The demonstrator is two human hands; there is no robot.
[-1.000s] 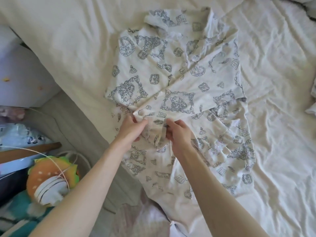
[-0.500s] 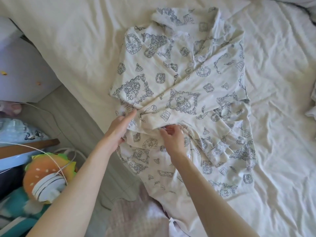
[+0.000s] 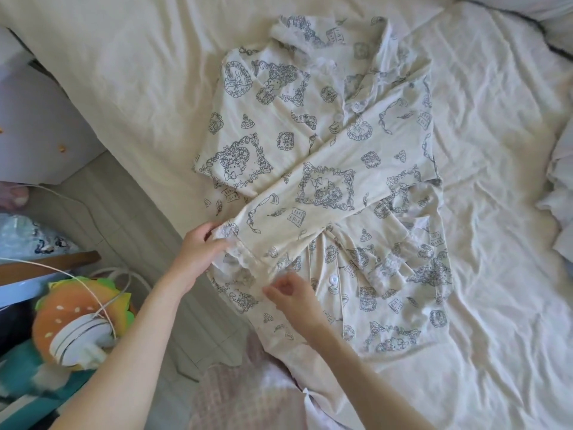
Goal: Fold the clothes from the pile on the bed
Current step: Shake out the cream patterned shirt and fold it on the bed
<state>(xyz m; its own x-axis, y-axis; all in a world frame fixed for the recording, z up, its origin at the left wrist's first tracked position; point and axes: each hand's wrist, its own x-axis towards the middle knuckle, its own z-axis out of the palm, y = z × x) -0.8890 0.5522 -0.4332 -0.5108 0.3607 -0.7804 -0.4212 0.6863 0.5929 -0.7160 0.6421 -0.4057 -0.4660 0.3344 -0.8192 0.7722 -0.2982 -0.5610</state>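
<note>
Cream printed shirt (image 3: 325, 169), lace cuff (image 3: 229, 243), left hand (image 3: 198, 246)

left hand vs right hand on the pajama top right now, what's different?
The left hand pinches the lace cuff of the sleeve folded across the pajama top; the right hand holds nothing, fingers loosely curled. The left hand sits at the top's edge by the bedside, the right hand over the button placket. Both are over the lower half.

Pyjama shirt (image 3: 325, 169): near hem hangs over bed edge, cut by bottom frame | white clothes (image 3: 558, 193): cropped at right edge | burger plush (image 3: 77, 318): blurred, partly hidden by left forearm
</note>
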